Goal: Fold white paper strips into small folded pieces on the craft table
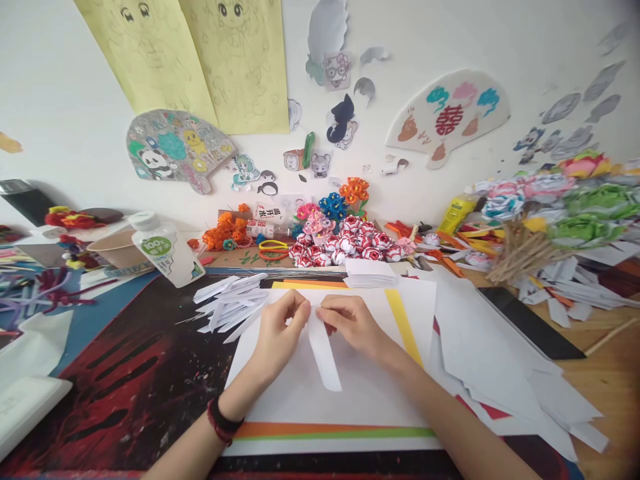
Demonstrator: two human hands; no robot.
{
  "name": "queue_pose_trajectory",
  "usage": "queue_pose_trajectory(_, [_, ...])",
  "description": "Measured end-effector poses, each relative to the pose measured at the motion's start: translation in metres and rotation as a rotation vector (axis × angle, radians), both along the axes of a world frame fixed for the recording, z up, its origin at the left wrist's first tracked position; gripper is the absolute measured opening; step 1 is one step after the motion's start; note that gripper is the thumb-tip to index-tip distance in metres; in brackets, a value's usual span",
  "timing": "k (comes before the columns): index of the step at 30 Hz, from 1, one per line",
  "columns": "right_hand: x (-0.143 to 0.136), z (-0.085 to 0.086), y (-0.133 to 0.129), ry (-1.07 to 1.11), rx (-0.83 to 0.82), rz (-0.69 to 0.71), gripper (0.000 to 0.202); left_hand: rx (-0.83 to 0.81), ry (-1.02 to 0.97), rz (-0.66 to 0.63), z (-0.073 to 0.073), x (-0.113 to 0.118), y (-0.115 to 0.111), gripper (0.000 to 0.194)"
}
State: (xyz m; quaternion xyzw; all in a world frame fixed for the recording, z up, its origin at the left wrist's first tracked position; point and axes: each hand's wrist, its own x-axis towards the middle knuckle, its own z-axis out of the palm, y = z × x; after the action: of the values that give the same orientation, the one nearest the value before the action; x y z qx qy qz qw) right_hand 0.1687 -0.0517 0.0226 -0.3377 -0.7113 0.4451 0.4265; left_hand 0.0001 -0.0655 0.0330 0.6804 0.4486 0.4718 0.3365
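Note:
A white paper strip (325, 357) hangs between my two hands, its free lower end pointing toward me. My left hand (283, 323) pinches its upper end between thumb and forefinger. Just to the right, my right hand (353, 323) pinches at the same end with its fingers curled. Beneath both hands lies a large white sheet (280, 400) on top of orange and green sheets. Left of my left hand is a heap of folded white paper strips (233, 303). A stack of white paper pieces (370, 273) sits beyond my right hand.
A yellow strip (404, 327) lies on the sheet's right side. Loose white papers (493, 353) spread to the right, by a black flat piece (533, 323). Red-and-white paper flowers (350, 243) line the back. A white bottle (165, 250) stands at the left, near a tissue pack (30, 413).

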Motion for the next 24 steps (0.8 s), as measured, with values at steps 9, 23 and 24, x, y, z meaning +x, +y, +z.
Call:
queue_pose_trajectory(9, [0.0031,0.0003,0.0023,0.055,0.047,-0.034,0.039,-0.003,0.074,-0.039,-0.0018,0.0034,-0.0053,0.035])
queue_pose_trajectory(23, [0.0018,-0.0026,0.0021,0.034,0.083,-0.151,0.042,-0.013,0.161,-0.025,-0.0039,0.0044,-0.0027,0.035])
queue_pose_trajectory(24, [0.0021,-0.0026,0.0024,0.035,0.085,-0.167,0.043,-0.022,0.162,-0.042,-0.0043,0.0048,-0.0028,0.035])
